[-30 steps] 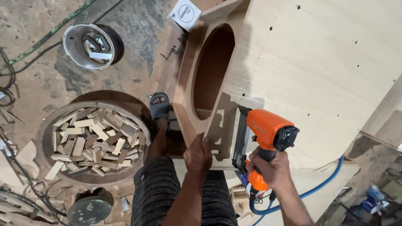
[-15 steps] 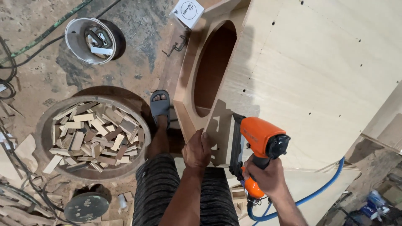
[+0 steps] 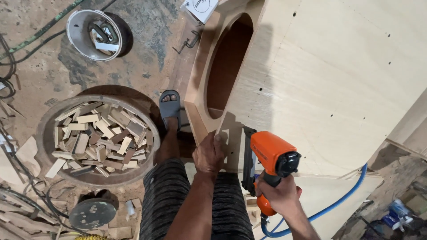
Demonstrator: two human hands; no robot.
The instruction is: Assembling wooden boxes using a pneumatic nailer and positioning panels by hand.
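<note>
Left hand (image 3: 209,153) flat, right hand (image 3: 278,193) clenched

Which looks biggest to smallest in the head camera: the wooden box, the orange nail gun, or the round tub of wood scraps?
1. Plywood box
2. Round tub of wood scraps
3. Orange nail gun, though it is nearer the camera, so it looks bigger than it is.

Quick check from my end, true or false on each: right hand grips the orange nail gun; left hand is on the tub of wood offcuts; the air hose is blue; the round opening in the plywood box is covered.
1. The right hand grips the orange nail gun. True.
2. The left hand rests on the tub of wood offcuts. False: it presses a small plywood piece against the plywood box.
3. The air hose is blue. True.
4. The round opening is covered. False: it is open.
</note>
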